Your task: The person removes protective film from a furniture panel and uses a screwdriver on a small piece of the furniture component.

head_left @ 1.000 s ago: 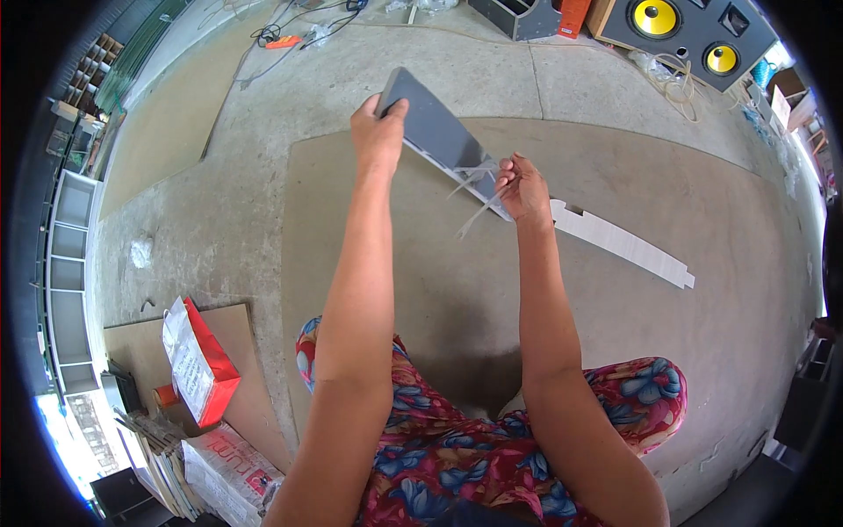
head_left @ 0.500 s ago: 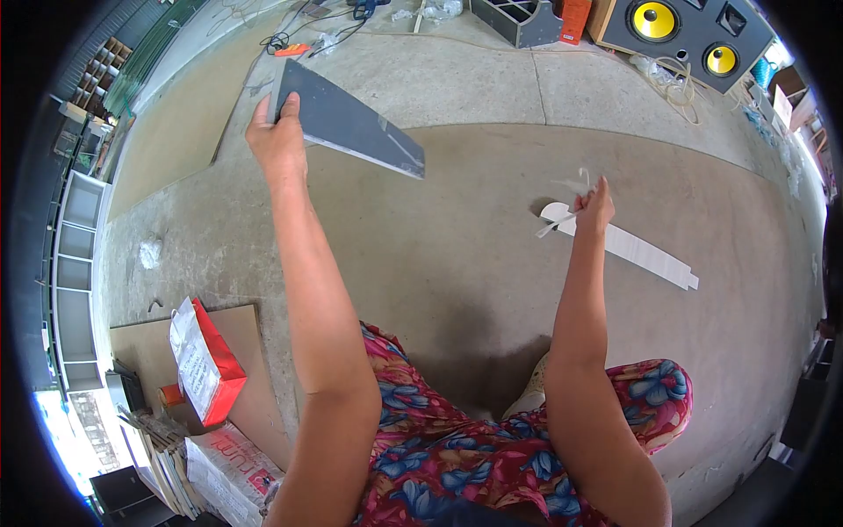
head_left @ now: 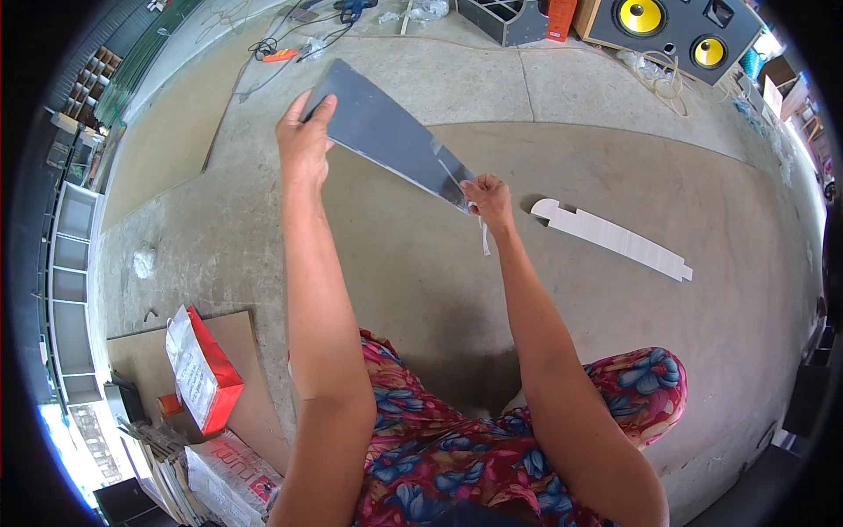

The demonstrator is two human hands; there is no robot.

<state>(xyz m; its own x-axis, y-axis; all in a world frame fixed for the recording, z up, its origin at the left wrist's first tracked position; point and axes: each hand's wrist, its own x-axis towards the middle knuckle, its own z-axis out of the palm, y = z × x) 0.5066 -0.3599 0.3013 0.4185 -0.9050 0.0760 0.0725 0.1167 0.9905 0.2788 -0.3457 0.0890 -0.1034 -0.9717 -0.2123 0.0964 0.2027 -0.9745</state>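
Observation:
A dark grey tapered board point(head_left: 378, 123) is raised above the floor, tilted down to the right. My left hand point(head_left: 306, 136) grips its upper left end, thumb on the face. At the lower right end my right hand point(head_left: 487, 198) has its fingers pinched at the corner. A thin whitish strip point(head_left: 485, 235) hangs below those fingers. On the brown sheet to the right lies a long white notched piece point(head_left: 615, 239), touched by neither hand.
A speaker panel with yellow cones point(head_left: 672, 31) stands at the top right, beside a dark grey divided box point(head_left: 505, 22). Cables and an orange power strip point(head_left: 281, 54) lie at the top. A red and white bag point(head_left: 206, 373) rests on cardboard at the lower left.
My right hand has moved left from above the white piece to the board's lower right end. My left hand and the board have shifted slightly to the right.

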